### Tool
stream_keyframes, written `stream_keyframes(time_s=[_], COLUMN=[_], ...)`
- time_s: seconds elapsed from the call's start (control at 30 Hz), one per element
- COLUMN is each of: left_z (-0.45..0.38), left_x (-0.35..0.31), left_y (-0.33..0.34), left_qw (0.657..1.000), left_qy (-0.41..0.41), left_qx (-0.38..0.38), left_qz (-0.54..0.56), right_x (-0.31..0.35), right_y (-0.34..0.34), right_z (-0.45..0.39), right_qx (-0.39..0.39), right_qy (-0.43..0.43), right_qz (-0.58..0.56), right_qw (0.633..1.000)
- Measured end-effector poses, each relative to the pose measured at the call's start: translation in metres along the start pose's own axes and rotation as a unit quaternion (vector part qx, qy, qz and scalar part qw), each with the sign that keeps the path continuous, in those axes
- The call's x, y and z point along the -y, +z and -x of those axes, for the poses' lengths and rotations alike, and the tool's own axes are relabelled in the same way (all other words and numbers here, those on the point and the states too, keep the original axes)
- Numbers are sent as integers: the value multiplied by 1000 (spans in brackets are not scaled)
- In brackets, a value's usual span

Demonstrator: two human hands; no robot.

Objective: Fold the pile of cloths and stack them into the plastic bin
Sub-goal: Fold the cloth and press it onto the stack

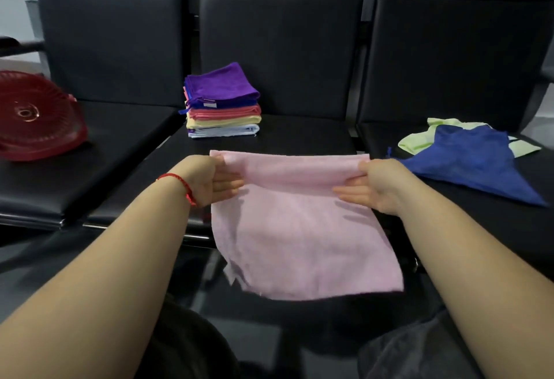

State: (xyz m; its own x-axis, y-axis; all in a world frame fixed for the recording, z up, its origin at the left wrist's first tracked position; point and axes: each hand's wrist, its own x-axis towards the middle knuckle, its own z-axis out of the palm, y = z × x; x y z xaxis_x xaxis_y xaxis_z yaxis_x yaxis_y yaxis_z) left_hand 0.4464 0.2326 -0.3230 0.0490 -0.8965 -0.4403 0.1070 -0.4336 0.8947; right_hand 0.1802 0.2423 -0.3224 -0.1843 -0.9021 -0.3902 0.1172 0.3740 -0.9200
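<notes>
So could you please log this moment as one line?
both hands pinch pink cloth top corners | folded stack middle seat | blue cloth unfolded right

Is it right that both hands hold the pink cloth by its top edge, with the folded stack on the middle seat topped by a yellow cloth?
Not quite: in the head view the folded stack is topped by a purple cloth; yellow lies lower down. Both the left hand and right hand do hold the pink cloth.

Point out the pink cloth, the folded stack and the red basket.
pink cloth (pixel 302 237): head view, middle of its hanging part.
folded stack (pixel 223 84): head view, purple top cloth.
red basket (pixel 45 126): head view, ribbed wall.
</notes>
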Motion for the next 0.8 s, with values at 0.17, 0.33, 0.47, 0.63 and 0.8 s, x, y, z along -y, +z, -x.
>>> stream_keyframes(time_s=[0.17, 0.33, 0.47, 0.63, 0.8], left_z=[-17, -28, -30, -21, -5], left_x=[-2, -3, -2, -1, 3], left_y=[20, 25, 17, 2, -15], left_qw=[983, 979, 991, 997, 993], left_qy=[35, 48, 40, 66, 70], left_qx=[-13, 1, -5, -14, 30], left_qz=[182, 200, 124, 31, -86], right_x=[0, -7, -4, -6, -9], right_y=[14, 12, 2, -9, -19], right_z=[-24, -42, -44, -38, -25], right_qx=[18, 9, 10, -11, 7], right_qy=[-1, -12, 28, 17, 2], right_qz=[-209, -223, -239, -148, 25], right_qw=[978, 975, 970, 989, 1000])
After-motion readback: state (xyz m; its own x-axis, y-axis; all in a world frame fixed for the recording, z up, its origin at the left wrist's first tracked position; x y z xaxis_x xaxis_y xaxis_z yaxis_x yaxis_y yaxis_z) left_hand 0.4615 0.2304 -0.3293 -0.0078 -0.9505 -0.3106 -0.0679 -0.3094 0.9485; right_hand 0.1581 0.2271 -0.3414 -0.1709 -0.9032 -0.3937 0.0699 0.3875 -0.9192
